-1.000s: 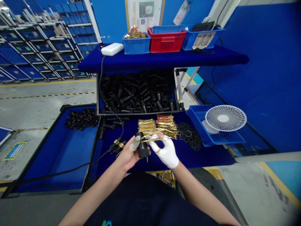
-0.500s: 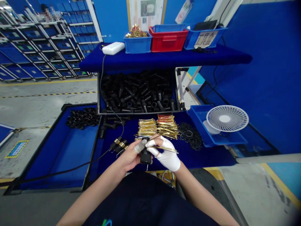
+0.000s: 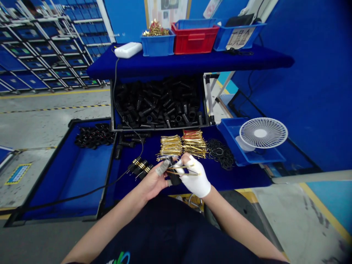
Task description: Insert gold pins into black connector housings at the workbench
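The left hand (image 3: 151,183) gripped a black connector (image 3: 173,176) at lower centre, while the gloved right hand (image 3: 194,178) pinched gold pins (image 3: 187,174) against it. Banded connectors (image 3: 140,168) lay just left; a tray (image 3: 159,129) of black housings (image 3: 159,102) and pin bundles (image 3: 170,145) remained ahead.

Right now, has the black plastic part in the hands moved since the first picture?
Yes. It sits further right and slightly lower: the black plastic part has shifted that way when judged against the bundle of gold pins lying beyond it.

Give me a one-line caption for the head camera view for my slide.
Left hand grips a black connector while the white-gloved right hand holds thin gold wires beside it.
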The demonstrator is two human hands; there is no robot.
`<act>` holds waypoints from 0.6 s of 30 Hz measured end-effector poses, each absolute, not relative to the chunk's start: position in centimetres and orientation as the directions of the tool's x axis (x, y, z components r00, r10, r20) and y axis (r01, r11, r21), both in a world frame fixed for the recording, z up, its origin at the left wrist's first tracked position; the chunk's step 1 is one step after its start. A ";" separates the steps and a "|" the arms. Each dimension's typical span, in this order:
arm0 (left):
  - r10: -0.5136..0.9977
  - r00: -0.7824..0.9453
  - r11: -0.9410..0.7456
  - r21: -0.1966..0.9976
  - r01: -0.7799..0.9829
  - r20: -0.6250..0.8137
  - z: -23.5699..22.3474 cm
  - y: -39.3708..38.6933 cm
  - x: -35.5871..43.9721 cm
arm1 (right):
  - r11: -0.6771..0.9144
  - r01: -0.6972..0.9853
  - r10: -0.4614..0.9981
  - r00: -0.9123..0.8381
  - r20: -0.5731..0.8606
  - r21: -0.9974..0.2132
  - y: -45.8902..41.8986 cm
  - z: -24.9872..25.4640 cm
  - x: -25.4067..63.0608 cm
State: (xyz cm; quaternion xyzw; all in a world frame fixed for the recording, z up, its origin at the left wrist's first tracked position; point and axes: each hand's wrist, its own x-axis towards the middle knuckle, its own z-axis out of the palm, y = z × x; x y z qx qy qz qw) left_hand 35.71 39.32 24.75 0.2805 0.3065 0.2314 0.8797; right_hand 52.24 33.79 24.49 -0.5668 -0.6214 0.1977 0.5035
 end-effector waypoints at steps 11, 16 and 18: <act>0.683 0.612 0.613 0.768 -0.184 -0.398 23.5 39.2 36.1 | 0.054 0.463 0.962 0.212 0.170 -0.884 34.1 23.7 53.4; 0.655 0.644 0.607 0.783 -0.135 -0.396 23.4 39.7 36.1 | 0.271 0.473 0.953 -0.008 0.303 -0.838 33.4 24.0 53.4; 0.654 0.628 0.618 0.777 -0.120 -0.423 23.7 40.3 35.9 | 0.382 0.478 0.922 -0.136 0.363 -0.791 33.3 23.9 53.7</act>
